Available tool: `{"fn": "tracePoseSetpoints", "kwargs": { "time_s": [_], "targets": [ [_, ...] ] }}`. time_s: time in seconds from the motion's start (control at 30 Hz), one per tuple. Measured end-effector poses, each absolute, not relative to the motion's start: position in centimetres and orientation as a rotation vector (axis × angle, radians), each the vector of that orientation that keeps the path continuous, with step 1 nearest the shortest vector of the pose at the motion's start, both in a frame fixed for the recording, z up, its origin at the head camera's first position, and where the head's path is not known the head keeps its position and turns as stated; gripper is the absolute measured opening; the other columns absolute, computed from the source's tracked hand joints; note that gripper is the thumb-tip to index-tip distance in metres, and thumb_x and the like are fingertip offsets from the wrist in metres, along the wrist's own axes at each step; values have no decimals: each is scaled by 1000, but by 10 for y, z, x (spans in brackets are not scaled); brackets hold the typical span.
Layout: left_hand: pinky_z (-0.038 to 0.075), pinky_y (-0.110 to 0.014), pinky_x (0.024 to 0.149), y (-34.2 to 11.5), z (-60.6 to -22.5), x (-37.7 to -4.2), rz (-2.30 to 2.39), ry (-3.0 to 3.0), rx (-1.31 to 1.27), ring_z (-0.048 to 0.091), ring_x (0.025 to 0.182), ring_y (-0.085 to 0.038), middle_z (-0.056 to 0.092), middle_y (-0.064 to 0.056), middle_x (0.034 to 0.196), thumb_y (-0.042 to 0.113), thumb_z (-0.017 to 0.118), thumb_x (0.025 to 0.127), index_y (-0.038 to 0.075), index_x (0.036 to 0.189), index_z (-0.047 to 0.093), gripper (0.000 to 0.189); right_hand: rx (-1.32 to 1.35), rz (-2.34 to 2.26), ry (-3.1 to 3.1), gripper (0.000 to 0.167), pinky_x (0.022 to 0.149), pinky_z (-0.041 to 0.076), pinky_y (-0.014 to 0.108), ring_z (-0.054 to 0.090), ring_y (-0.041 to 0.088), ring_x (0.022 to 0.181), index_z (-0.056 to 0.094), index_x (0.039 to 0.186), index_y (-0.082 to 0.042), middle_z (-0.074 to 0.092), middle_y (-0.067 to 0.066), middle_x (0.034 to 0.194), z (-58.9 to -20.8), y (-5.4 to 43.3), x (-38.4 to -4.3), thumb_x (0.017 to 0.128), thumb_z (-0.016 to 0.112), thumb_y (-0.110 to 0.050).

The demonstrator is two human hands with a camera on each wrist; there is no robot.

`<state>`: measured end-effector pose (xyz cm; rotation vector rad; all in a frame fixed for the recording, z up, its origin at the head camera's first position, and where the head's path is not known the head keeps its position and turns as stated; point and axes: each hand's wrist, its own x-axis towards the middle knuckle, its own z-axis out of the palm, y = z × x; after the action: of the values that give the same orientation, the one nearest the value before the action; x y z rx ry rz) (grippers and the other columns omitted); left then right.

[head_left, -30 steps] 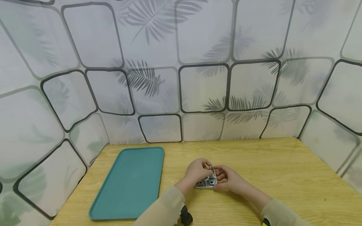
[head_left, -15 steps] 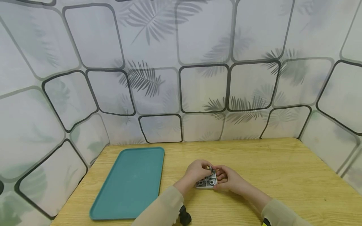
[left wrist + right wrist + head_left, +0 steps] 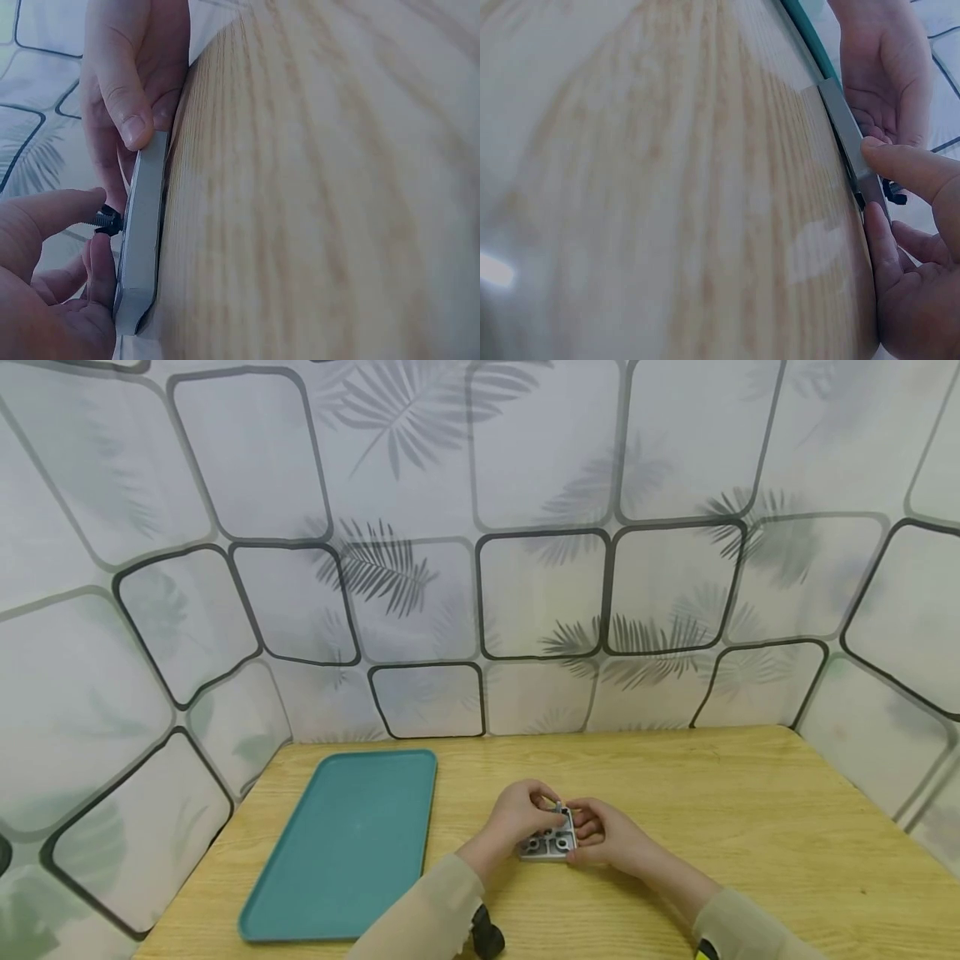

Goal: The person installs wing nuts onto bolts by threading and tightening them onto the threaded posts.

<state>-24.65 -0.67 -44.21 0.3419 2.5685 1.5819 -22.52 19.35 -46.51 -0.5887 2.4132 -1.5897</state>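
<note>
A square silver metal plate with round bosses and ribs lies flat on the wooden table. At its right edge my right hand grips it, thumb on the near corner and fingers at the far side. From the left, my left hand reaches over the plate. In the left wrist view, its thumb and a finger pinch a small black nut-like piece around a threaded bolt standing out of the plate's face. The right wrist view shows the plate's rim between thumb and finger.
A teal tray lies on the table to the left of the hands. A patterned cloth wall encloses the table at the back and sides. A black wrist device hangs under the left sleeve.
My left fingers shift slightly at the bolt, and the left forearm moves a little to the left. The plate and my right hand stay in place.
</note>
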Motion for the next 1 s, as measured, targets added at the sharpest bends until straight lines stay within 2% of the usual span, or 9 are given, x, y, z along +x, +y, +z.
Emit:
{"fn": "tracePoseSetpoints", "kwargs": {
  "time_s": [0.27, 0.63, 1.0],
  "targets": [
    [48, -21, 60, -6, -442, -247, 1559, 2603, 328, 56, 67, -10, 62, 1, 78, 4, 87, 85, 6, 90, 73, 15, -580, -1590, 2415, 81, 81, 55, 20, 56, 21, 100, 42, 147, 18, 58, 17, 116, -466, 194, -226, 83, 88, -1],
    [46, -20, 58, -5, -442, -248, 1562, 2594, 344, 54, 65, -9, 57, 3, 74, -5, 79, 85, 3, 89, 76, 9, -577, -1595, 2426, 79, 80, 55, 20, 56, 18, 97, 44, 145, 19, 58, 16, 114, -467, 194, -226, 82, 88, 1],
    [39, -25, 68, -1, -439, -247, 1405, 2684, 380, 50, 75, -12, 60, 3, 79, -2, 76, 85, 8, 90, 79, 12, -614, -1609, 2428, 80, 81, 56, 20, 58, 20, 99, 42, 145, 21, 59, 21, 116, -466, 195, -225, 82, 87, 2]
  ]
}}
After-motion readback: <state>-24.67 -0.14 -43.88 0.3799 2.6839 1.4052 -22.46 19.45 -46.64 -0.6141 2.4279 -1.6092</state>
